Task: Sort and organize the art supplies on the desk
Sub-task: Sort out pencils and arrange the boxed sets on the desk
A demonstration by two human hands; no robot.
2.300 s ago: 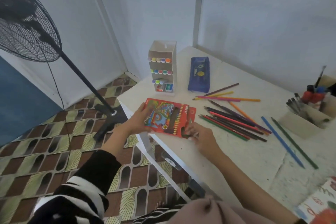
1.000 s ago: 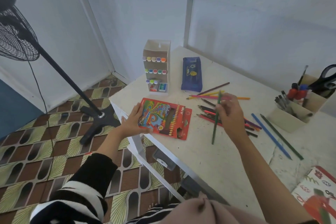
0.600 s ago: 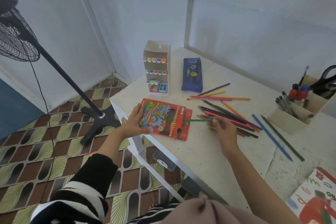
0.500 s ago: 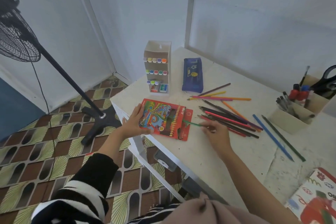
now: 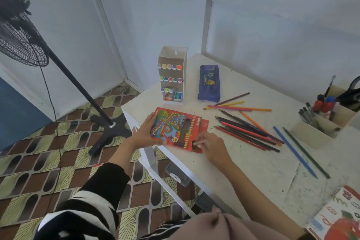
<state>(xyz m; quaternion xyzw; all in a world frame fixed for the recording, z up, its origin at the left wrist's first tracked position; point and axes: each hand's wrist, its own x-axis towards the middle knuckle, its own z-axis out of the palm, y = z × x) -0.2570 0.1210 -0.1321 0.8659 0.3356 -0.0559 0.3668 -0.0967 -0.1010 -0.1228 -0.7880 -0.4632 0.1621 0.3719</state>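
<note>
A red coloured-pencil box [image 5: 175, 126] lies near the front left corner of the white desk [image 5: 253, 171]. My left hand [image 5: 144, 132] grips the box's left end. At its open right end my right hand [image 5: 212, 144] pinches the tail of a green pencil, which is almost wholly hidden inside. A fan of loose coloured pencils [image 5: 247, 130] lies just right of the box, and a few more pencils [image 5: 233, 106] lie behind them. Further right a blue pencil [image 5: 294, 151] and a dark green pencil [image 5: 305, 152] lie apart from the rest.
An upright marker rack [image 5: 172, 76] and a blue pencil case [image 5: 209, 84] stand behind the box. A cardboard holder [image 5: 315, 132] with pens and scissors [image 5: 352, 91] sits at the right edge. A colouring book [image 5: 339, 218] lies at the front right. A standing fan [image 5: 78, 87] is on the floor to the left.
My right hand lifted a green pencil from the pile, brought it left to the box mouth and slid it in. My left hand kept hold of the box.
</note>
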